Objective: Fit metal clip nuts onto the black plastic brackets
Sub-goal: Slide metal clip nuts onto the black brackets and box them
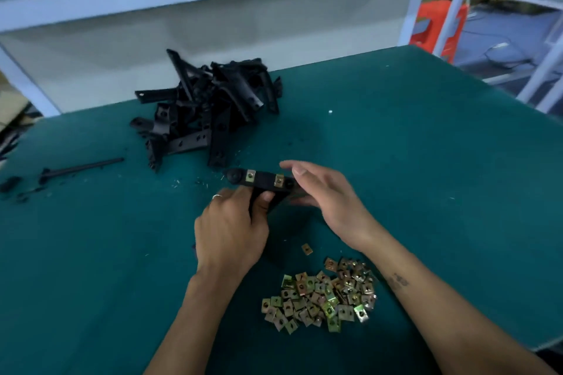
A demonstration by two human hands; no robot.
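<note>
While bracket [262,184] is gripped by left hand [231,230] beyond nut pile [320,295], two clips seen fitted. Right hand [323,192] held beside bracket, fingers relaxed, empty. Clip seating over holes should be checked before bracket is released.

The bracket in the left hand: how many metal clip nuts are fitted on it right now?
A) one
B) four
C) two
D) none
C: the bracket gripped by the left hand carries two brass-coloured clip nuts, one near its rounded end and one near the open right hand.
</note>
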